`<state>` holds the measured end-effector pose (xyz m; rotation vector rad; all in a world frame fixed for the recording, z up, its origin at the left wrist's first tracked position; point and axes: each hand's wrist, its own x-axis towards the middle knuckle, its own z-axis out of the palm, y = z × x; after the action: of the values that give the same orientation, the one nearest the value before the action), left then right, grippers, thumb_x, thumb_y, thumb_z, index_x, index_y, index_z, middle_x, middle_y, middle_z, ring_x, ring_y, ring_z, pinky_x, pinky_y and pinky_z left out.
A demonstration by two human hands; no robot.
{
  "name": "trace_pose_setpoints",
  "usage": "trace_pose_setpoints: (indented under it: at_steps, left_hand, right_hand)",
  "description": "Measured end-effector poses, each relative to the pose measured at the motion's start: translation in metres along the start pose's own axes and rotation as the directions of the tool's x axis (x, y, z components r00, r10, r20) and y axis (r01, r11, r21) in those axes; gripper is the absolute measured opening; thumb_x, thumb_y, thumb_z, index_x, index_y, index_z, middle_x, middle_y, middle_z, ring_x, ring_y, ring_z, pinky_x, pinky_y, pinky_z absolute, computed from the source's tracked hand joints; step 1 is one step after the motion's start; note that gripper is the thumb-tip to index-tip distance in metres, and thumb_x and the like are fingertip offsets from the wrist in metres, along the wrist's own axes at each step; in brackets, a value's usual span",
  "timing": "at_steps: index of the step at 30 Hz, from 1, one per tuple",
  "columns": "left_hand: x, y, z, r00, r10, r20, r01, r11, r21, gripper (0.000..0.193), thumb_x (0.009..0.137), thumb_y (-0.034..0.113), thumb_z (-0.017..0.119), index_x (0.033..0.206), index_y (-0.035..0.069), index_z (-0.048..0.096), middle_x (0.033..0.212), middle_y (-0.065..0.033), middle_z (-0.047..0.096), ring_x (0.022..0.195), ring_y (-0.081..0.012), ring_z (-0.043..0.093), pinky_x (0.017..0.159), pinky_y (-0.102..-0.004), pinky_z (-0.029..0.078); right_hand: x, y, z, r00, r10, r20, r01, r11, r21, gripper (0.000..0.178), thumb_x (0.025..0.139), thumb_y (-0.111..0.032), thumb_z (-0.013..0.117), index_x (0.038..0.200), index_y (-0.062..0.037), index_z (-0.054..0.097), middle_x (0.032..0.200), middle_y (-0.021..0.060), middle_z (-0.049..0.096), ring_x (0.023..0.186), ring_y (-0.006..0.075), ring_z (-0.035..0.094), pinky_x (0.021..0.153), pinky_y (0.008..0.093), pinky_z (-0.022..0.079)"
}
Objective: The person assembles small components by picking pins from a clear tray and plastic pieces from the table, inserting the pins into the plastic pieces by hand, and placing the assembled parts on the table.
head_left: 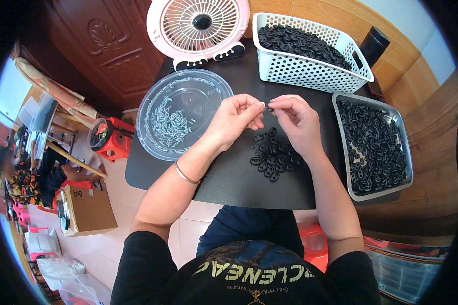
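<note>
My left hand [237, 118] and my right hand [298, 124] meet over the middle of the dark table, both with thumb and fingers pinched. Between their fingertips is a small dark piece [269, 108], seemingly in my right fingers. What my left fingers pinch is too small and covered to make out. Below the hands lies a loose pile of black oval two-holed pieces [273, 158]. To the left, a round clear plastic tray [207, 87] holds many small silvery screw-like pieces [169, 124]. At the right, a metal tray [343, 152] is filled with similar black pieces [374, 147].
A white perforated basket [310, 76] full of black pieces stands at the back, beside a black cylinder [375, 46]. A pink fan [201, 23] stands at the back left. On the floor to the left are a red stool [114, 142] and a cardboard box [91, 208]; another person [30, 178] sits beyond.
</note>
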<state>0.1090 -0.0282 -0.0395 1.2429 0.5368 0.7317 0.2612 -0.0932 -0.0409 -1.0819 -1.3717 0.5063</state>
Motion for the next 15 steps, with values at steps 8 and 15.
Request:
trace_pose_setpoints:
  at_steps: [8,15]
  left_hand:
    - [-0.0010,0.0001,0.0023,0.999,0.035,-0.027,-0.032,0.994,0.109,0.014,0.086,0.016,0.055,0.084,0.003,0.056,0.069,-0.0008,0.056,0.060,-0.0060,0.053,0.054,-0.0173,0.042]
    - [0.0003,-0.0057,0.0058,0.996,0.083,-0.044,-0.077,0.990,0.121,0.012,0.084,0.013,0.056,0.084,0.002,0.056,0.069,-0.0007,0.057,0.060,-0.0054,0.053,0.055,-0.0173,0.041]
  right_hand:
    - [-0.0006,-0.0023,-0.0029,0.973,0.215,0.084,-0.223,0.971,0.087,0.015,0.080,-0.002,0.057,0.094,-0.0012,0.058,0.083,0.0060,0.061,0.075,0.0103,0.060,0.067,0.0212,0.048]
    - [-0.0002,-0.0060,-0.0019,0.954,0.294,0.064,-0.299,0.949,0.100,0.016,0.079,-0.004,0.059,0.095,-0.0007,0.058,0.079,0.0061,0.062,0.070,0.0101,0.060,0.063,0.0214,0.049]
